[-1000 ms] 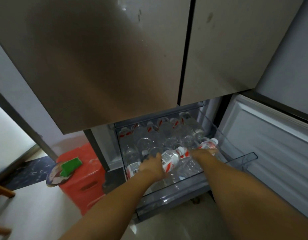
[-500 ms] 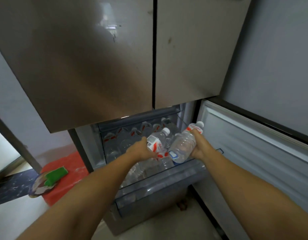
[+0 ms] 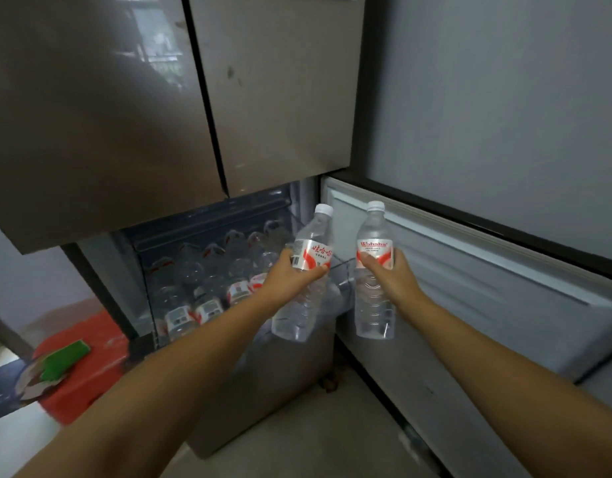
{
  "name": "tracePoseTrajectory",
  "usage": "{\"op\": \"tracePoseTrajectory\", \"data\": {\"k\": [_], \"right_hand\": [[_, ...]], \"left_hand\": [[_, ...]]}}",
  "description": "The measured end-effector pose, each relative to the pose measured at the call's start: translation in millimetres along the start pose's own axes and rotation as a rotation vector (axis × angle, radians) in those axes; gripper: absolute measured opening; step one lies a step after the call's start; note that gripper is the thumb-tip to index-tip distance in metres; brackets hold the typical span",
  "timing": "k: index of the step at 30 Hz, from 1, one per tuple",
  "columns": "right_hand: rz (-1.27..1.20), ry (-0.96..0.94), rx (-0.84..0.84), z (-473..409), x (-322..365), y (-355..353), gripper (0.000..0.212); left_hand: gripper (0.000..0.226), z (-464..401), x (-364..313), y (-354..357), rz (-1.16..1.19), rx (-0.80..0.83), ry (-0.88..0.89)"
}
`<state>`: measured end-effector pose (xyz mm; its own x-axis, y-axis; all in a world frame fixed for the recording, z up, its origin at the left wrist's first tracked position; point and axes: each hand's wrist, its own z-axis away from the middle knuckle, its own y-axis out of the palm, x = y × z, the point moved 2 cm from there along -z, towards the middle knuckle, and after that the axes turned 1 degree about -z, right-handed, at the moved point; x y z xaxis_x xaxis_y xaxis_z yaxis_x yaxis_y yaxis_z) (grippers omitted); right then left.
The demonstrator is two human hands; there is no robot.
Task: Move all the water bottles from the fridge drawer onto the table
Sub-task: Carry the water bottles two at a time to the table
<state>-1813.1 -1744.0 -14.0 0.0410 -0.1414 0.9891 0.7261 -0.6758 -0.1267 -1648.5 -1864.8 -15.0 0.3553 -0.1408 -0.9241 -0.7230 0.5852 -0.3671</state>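
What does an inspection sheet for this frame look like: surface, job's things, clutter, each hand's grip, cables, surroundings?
Surface: no table in view; pale floor.
Job's things: fridge drawer open, many water bottles inside; left bottle tilted and right bottle upright, both lifted clear.
Clutter: red stool with green item.
Hands: left hand grips left bottle; right hand grips right bottle.
Cables: nothing seen.
Surroundings: upper fridge doors closed; lower door swung open.

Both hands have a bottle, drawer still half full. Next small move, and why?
Probably turn away and carry both toward the table, which is out of view. The left hand and right hand each grip a bottle already lifted clear of the drawer, so neither can take another.
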Motion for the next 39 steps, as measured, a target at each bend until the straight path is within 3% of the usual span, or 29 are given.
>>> {"op": "tracePoseTrajectory", "data": {"k": [7, 10, 23, 39], "right_hand": [[0.142, 0.067, -0.146, 50.2, -56.5, -66.9, 0.060], [0.135, 0.127, -0.241, 80.0, -79.1, -92.1, 0.054], [0.092, 0.286, -0.704, 212.7, -134.9, -136.7, 0.050], [0.091, 0.419, -1.316, 508.1, -153.5, -310.8, 0.056]], "left_hand": [[0.057, 20.4, 27.0, 79.9, -0.020, 0.116, -0.007], [0.046, 24.6, 37.7, 110.9, -0.034, 0.246, 0.006], [0.054, 55.4, 43.7, 213.5, -0.234, 0.735, 0.214], [0.052, 306.9, -48.1, 458.9, -0.305, 1.292, 0.521]]}}
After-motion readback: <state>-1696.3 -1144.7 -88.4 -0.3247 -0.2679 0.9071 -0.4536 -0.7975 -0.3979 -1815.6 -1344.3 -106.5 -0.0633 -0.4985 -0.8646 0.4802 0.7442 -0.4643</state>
